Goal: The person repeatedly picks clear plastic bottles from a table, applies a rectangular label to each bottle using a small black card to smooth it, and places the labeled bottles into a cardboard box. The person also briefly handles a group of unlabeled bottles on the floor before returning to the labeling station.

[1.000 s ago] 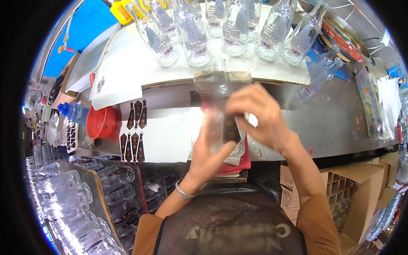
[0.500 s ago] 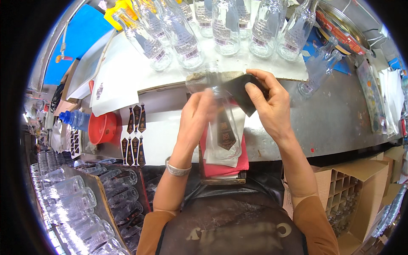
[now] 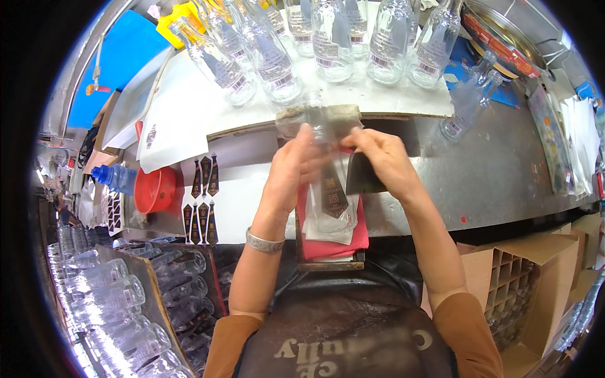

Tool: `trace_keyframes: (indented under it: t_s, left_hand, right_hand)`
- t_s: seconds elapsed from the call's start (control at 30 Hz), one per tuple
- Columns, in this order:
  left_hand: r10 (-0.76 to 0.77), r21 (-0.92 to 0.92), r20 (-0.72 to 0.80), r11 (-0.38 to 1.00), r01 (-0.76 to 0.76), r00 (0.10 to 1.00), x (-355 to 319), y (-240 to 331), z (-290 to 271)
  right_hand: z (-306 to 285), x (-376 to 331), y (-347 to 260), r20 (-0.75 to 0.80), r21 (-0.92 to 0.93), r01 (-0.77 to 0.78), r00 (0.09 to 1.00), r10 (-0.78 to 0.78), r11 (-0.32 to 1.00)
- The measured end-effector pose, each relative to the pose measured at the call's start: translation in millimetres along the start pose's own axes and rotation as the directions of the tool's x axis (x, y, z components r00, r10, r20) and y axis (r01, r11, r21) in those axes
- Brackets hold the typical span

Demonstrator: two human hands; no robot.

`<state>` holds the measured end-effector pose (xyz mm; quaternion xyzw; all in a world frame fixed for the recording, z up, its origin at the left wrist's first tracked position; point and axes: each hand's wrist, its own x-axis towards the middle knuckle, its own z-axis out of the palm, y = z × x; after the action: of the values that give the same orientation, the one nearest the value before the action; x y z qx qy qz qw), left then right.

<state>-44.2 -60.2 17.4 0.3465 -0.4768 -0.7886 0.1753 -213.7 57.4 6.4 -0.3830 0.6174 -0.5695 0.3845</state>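
Labelled bottles [image 3: 334,44] beyond held bottle [image 3: 331,189]

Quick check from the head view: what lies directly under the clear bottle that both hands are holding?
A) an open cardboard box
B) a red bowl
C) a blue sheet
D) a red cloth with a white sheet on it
D: the clear bottle, held by the left hand and right hand, lies over a red cloth with a white sheet on top; the red bowl sits off to the left.
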Motion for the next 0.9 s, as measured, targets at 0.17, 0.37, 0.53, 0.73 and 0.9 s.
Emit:
trace_keyframes:
  t_s: [0.17, 0.37, 0.53, 0.73, 0.9]
  left_hand:
    - [0.181, 0.124, -0.104, 0.978, -0.168, 0.978, -3, -14, 22]
    - [0.200, 0.130, -0.019, 0.972, -0.196, 0.980, 0, -20, 12]
    - [0.158, 0.071, -0.135, 0.986, -0.149, 0.978, -24, -18, 7]
    - [0.373, 0.290, -0.011, 0.889, -0.354, 0.928, -57, -36, -4]
    - [0.467, 0.749, 0.293, 0.430, -0.504, 0.834, -89, -48, -10]
  right_hand:
    - [12, 10, -20, 0.061, -0.284, -0.033, 0.997, 0.053, 0.958]
    - [12, 11, -10, 0.084, -0.209, -0.015, 0.996, 0.033, 0.978]
    - [-12, -7, 1, -0.047, 0.050, 0.070, 0.997, -0.068, 0.996]
    - [12, -3, -58, 0.242, -0.420, 0.593, 0.803, -0.545, 0.687]
    - [15, 1, -51, 0.326, -0.561, 0.766, 0.553, -0.767, 0.314]
